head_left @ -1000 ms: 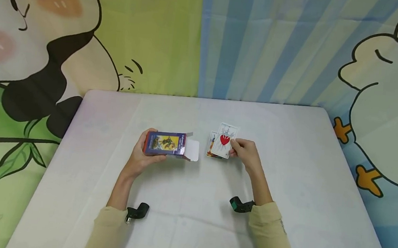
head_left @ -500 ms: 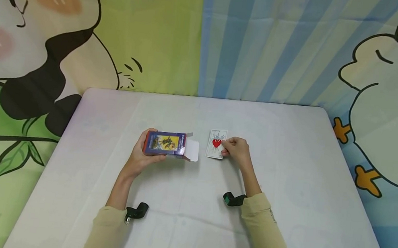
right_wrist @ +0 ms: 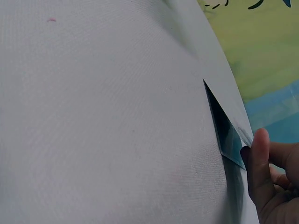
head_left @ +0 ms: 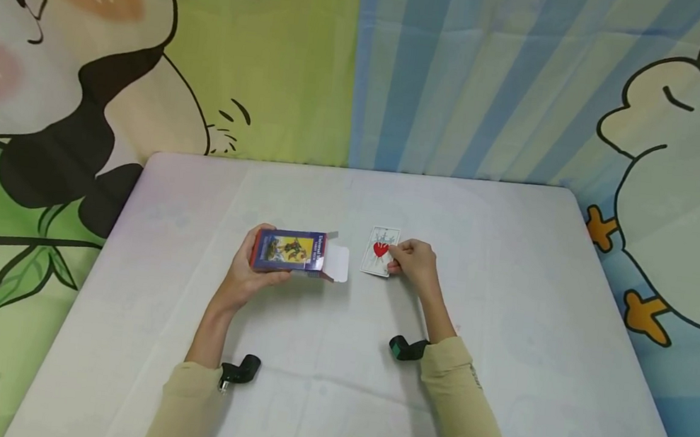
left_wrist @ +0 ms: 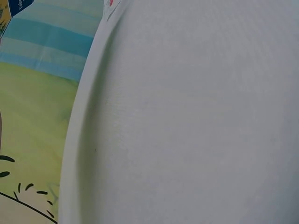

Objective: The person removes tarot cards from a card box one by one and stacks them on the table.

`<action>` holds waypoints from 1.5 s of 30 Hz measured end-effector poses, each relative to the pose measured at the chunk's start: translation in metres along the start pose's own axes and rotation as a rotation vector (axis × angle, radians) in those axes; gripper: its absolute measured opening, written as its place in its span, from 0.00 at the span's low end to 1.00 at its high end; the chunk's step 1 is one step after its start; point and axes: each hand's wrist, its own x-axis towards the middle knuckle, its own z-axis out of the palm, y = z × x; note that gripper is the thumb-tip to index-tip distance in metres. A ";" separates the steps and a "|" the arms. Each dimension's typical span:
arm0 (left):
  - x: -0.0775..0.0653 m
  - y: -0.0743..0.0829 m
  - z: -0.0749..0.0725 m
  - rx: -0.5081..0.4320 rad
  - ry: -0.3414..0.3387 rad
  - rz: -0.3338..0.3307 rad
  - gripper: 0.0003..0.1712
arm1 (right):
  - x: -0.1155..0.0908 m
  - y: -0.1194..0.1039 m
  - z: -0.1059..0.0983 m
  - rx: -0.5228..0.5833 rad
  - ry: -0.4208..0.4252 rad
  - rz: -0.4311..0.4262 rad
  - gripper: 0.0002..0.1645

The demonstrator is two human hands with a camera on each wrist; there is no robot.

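My left hand holds a tarot card box, fingers and thumb on its long edges. The box is blue with a yellow picture, and its white end flap stands open toward the right. A tarot card with a red heart faces up just right of the flap. Thumb and fingers of my right hand pinch that card by its right edge. From the right wrist the card shows its dark underside, tilted over the cloth. Only a corner of the box enters the left wrist view.
A white cloth covers the table under both hands. Behind it hangs a cartoon-printed curtain, close to the table's far edge. Small black cameras sit on both wrists, with beige sleeves behind them.
My right hand has moved left and slightly nearer with the heart card. Another card, partly visible beneath it a second ago, is now hidden. The left hand keeps the box almost still.
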 end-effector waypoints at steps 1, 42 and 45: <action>0.000 0.000 0.000 0.001 0.002 -0.002 0.49 | 0.000 0.000 0.000 0.002 0.002 0.001 0.14; -0.002 0.004 0.004 0.033 0.019 -0.014 0.51 | -0.004 -0.006 0.008 -0.187 0.094 -0.027 0.12; -0.002 0.004 0.004 0.038 0.021 -0.016 0.51 | -0.004 -0.006 0.009 -0.197 0.092 -0.027 0.12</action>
